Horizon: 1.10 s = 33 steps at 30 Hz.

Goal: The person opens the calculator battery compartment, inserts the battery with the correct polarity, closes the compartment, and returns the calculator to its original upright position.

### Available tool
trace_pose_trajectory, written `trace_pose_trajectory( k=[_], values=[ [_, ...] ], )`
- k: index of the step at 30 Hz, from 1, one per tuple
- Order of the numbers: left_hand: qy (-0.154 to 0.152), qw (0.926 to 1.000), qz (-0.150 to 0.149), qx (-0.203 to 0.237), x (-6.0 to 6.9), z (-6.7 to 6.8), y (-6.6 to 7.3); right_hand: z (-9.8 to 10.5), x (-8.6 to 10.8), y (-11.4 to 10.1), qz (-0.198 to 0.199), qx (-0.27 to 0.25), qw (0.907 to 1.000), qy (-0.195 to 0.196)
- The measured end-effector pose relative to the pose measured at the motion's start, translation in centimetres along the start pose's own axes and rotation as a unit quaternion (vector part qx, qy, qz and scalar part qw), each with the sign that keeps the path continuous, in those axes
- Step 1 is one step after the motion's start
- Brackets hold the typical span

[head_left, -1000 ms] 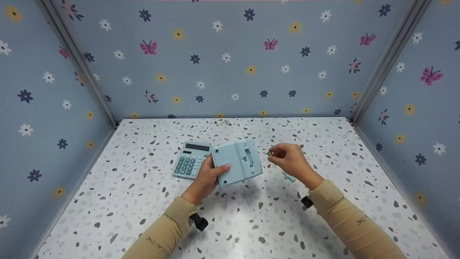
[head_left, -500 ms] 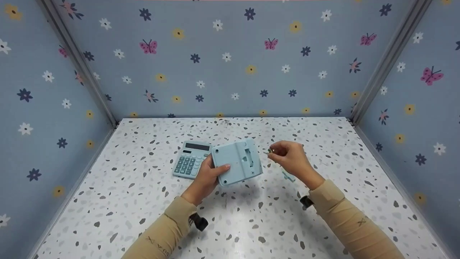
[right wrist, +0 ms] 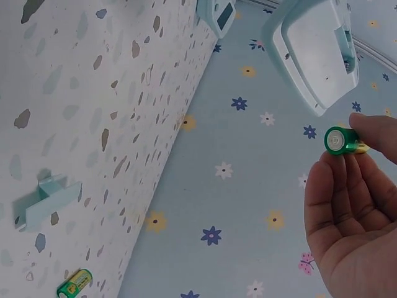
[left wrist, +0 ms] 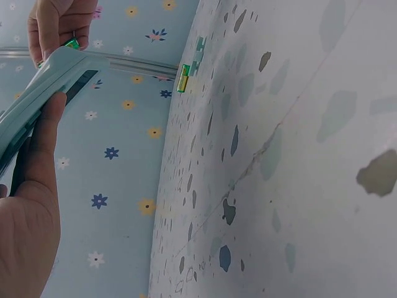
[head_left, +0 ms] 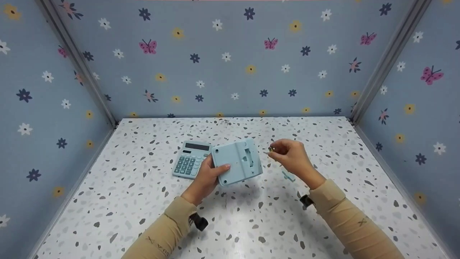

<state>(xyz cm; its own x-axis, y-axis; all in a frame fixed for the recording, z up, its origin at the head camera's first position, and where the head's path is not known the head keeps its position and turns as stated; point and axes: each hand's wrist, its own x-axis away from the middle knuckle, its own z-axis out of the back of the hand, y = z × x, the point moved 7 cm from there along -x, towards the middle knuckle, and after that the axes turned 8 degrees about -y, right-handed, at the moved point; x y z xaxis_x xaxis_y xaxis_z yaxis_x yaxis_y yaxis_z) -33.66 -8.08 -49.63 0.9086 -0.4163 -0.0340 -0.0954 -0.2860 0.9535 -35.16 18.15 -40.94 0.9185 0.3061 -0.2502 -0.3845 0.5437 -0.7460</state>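
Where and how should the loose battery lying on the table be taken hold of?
Probably from above, pinching the loose battery across its rounded middle: it lies on its long side on the table, apart from the light-blue cover, so both flanks look reachable. The right hand would seem suited, but it pinches another battery and would need freeing first.

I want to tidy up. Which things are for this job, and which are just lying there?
Probably for the job:
held calculator, in the left hand
pinched battery, in the right hand
loose battery
small blue piece, likely cover

Probably just lying there:
face-up calculator
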Motion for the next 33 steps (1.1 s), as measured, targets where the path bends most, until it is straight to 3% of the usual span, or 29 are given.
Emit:
trace_pose_trajectory(
  k=[14, 33],
  values=[
    [-0.006, 1.0, -0.002, 0.003, 0.1, -0.1, 0.0, -0.5, -0.4, -1.1, 0.023, -0.01, 0.9997, 0.001],
    [-0.011, 0.9999, -0.006, 0.002, -0.2, -0.6, 0.1, -2.1, -0.7, -2.5, 0.026, -0.073, 0.9969, -0.01]
  ],
)
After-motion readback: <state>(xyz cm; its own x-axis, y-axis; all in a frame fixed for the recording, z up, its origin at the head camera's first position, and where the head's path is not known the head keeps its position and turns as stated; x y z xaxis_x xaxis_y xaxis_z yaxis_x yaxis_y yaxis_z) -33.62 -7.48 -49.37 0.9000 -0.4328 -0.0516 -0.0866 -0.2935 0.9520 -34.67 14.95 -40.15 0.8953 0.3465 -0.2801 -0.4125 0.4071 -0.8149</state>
